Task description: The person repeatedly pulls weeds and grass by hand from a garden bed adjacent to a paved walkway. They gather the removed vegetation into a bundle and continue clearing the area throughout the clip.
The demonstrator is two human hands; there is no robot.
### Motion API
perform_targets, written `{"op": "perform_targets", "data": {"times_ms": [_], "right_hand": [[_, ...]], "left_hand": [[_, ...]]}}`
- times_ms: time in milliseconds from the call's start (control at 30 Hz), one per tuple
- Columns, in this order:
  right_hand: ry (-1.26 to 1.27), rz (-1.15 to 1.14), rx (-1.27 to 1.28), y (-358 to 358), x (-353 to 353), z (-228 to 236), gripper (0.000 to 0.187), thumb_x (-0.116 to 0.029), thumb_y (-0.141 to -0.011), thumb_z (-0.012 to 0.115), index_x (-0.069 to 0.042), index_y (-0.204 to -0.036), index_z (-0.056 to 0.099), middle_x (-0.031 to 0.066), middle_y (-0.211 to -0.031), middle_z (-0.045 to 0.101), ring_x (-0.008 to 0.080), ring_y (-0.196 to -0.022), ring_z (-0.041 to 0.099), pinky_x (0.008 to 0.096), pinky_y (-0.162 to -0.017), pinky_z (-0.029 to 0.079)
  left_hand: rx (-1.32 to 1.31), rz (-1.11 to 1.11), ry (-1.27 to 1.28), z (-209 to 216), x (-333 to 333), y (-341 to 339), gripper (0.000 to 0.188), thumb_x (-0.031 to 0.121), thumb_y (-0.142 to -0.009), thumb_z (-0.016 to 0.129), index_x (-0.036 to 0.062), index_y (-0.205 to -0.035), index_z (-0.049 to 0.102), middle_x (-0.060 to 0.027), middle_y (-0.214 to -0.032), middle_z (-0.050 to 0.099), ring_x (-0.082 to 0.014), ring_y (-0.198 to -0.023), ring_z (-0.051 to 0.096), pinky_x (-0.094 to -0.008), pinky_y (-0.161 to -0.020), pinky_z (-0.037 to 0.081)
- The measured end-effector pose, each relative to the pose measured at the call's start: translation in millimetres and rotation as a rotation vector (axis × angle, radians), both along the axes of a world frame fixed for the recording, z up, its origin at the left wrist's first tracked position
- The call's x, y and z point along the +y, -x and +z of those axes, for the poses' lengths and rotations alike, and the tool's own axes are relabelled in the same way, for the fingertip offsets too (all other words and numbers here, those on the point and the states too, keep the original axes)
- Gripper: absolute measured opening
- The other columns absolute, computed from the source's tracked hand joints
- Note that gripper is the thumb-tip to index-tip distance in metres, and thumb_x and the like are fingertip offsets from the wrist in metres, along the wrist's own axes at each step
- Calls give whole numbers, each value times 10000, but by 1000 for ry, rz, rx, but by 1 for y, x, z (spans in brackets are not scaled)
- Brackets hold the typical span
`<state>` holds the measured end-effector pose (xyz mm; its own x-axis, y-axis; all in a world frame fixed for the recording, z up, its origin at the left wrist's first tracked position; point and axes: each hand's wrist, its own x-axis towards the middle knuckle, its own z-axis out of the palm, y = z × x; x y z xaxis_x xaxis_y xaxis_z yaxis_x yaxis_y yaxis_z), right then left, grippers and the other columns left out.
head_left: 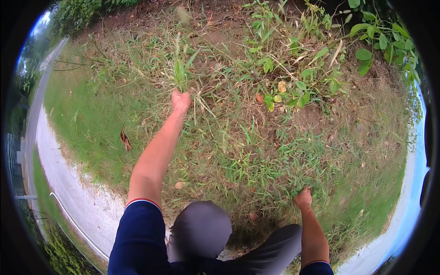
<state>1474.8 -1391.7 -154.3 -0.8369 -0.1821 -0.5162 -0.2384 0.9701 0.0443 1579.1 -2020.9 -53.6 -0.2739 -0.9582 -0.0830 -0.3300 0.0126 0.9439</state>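
With the arm stretched out ahead, my left hand [181, 101] is closed around the base of a tuft of grass [180, 73]. Green blades and pale seed stalks rise above the fist, amid dry stems. Lower and to the right, my right hand [303, 199] is down in a low patch of green grass [295, 169]. Its fingers look curled into the blades, partly hidden by them. Whether those blades are still rooted cannot be told.
Broad-leaved weeds [298, 94] grow on bare brown soil ahead, with a leafy shrub [382, 41] at upper right. My grey-trousered knees [201, 229] are bent in front. A pale paved strip [73, 183] and a road [35, 107] run along the left.
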Motion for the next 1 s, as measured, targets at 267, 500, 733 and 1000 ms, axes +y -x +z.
{"op": "perform_targets", "data": {"times_ms": [267,500,733,1000], "right_hand": [[26,20,-21,-6,-3,10,655,-214,-723,569,82,-1267,354,273,-1170,496,392,-1042,529,408,-885,449],[103,24,-11,-5,2,-3,585,-188,-743,591,17,-1253,392,279,-1233,456,423,-1064,514,442,-892,443],[113,-11,28,-5,10,19,543,-130,-705,566,39,-1197,410,282,-1146,502,433,-1041,507,445,-866,442],[121,5,46,-4,-4,14,551,-233,-706,648,-28,-1172,440,273,-1106,530,426,-971,563,464,-806,471]], "left_hand": [[-393,-448,676,-20,57,129,1003,433,-640,783,-114,-1290,251,-284,-1259,378,-416,-1185,353,-477,-1018,260],[-575,-526,818,-26,17,173,733,286,-691,728,-45,-1261,409,-221,-1295,433,-328,-1290,326,-460,-1092,209],[-164,-612,599,-34,29,202,438,155,-720,673,1,-1106,534,-223,-823,603,-377,-849,587,-446,-777,461],[-85,-566,630,-115,-19,221,275,171,-777,547,-73,-902,564,-278,-854,593,-420,-843,573,-459,-749,439]]}}
